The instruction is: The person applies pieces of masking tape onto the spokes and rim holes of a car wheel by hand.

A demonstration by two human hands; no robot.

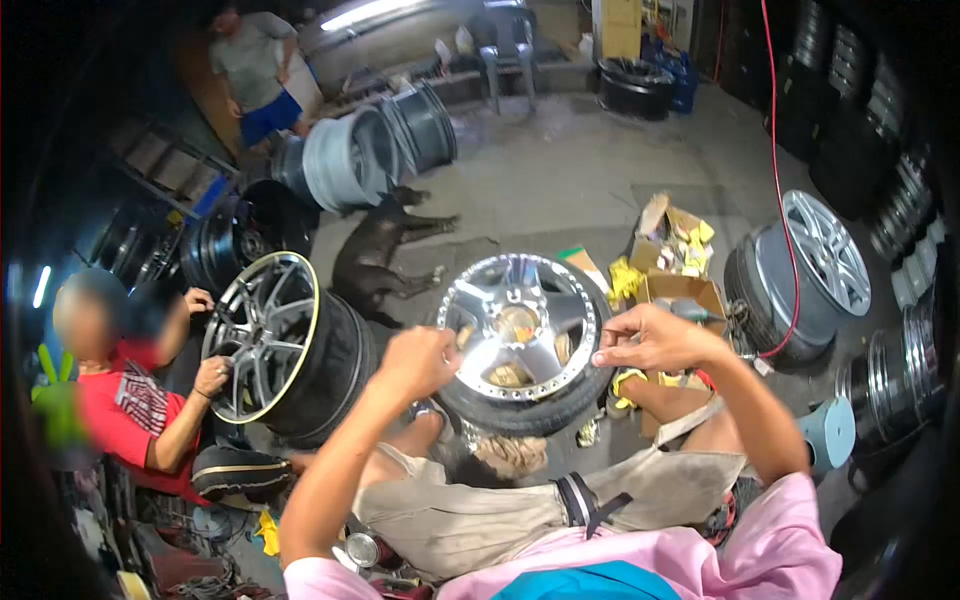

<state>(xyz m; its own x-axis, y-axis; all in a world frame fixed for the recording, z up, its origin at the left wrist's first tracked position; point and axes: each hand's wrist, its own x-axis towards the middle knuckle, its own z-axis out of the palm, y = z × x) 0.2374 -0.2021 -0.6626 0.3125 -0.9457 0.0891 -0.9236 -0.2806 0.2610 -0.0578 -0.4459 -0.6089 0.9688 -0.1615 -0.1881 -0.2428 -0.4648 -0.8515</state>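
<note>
A polished chrome wheel rim (545, 345) with small bolts round its lip lies face up on a black tire (530, 418) between my knees. At the rim's left edge, my left hand (418, 360) is closed, its fingers curled; whatever they hold, if anything, is hidden. Over the right edge is my right hand (655, 338), thumb stretched out and fingers loosely bent, a gap between them and nothing visible inside. Whether either hand touches the rim is hard to tell. Through the spoke openings, crumpled brownish material shows.
Left, a seated person in a red shirt (140, 415) handles a dark spoked wheel (262, 335). A dog (375, 255) lies beyond. Cardboard boxes with yellow scraps (685, 285), another wheel (825, 255) and a hanging red hose (775, 120) are right. Another person (255, 75) stands behind.
</note>
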